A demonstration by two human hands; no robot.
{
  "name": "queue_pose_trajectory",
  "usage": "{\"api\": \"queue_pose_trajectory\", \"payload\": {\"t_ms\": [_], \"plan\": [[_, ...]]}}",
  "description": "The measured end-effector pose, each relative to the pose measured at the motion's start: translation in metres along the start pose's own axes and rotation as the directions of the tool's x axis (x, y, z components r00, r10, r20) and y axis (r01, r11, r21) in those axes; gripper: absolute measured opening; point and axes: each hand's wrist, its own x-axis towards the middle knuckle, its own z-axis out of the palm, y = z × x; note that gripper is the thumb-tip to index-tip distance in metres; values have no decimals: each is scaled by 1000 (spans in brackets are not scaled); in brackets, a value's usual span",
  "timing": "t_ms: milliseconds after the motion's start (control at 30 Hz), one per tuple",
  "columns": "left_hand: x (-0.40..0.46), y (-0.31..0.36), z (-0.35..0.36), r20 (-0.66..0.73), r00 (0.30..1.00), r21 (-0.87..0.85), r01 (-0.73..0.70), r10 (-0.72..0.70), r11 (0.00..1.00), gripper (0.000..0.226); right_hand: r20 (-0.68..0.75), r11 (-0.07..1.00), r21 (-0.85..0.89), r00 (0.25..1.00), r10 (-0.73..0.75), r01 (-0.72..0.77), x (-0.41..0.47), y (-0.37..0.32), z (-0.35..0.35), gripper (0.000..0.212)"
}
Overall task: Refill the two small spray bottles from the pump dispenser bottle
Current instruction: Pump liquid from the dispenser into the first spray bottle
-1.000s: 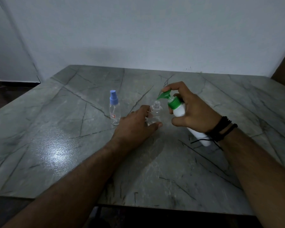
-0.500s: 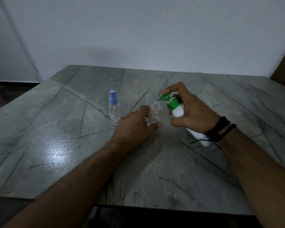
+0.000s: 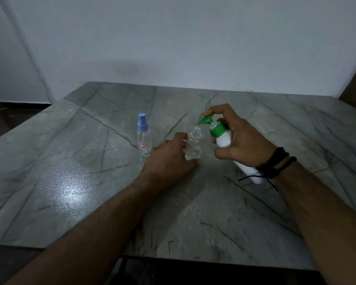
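Right hand (image 3: 237, 138): grip closed around the white pump dispenser bottle (image 3: 224, 138), held tilted, base lowered toward the person, green pump head (image 3: 209, 122) uppermost. Index finger rests on top of the pump head. The nozzle tip sits directly above the open neck of the uncapped spray bottle (image 3: 194, 144), nearly touching its rim.

Left hand (image 3: 171, 159): grip closed around the lower body of the uncapped spray bottle, heel of hand on the bench (image 3: 80, 182). This bottle stands upright; a shallow layer of clear liquid shows at its bottom.

The capped spray bottle (image 3: 143, 138), blue sprayer fitted, stands upright just left of the uncapped spray bottle, clear of both hands. Black cord bands (image 3: 275, 163) circle the right wrist
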Motion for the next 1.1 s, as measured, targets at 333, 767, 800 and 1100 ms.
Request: {"api": "queue_pose_trajectory", "payload": {"t_ms": [333, 767, 800, 1100], "plan": [[0, 0, 0, 16, 1000, -3, 7, -7, 1000, 56, -5, 1000, 24, 1000, 6, -6, 1, 1, 1, 76], [0, 1, 0, 26, 1000, 2, 5, -5, 1000, 57, -2, 1000, 8, 1000, 11, -11, -1, -1, -1, 77], [0, 1, 0, 25, 1000, 4, 6, -6, 1000, 57, -2, 1000, 5, 1000, 9, -9, -1, -1, -1, 77], [-1, 1, -2, 18, 1000, 4, -9, 9, 1000, 56, -4, 1000, 13, 1000, 14, -14, -1, -1, -1, 75]]}}
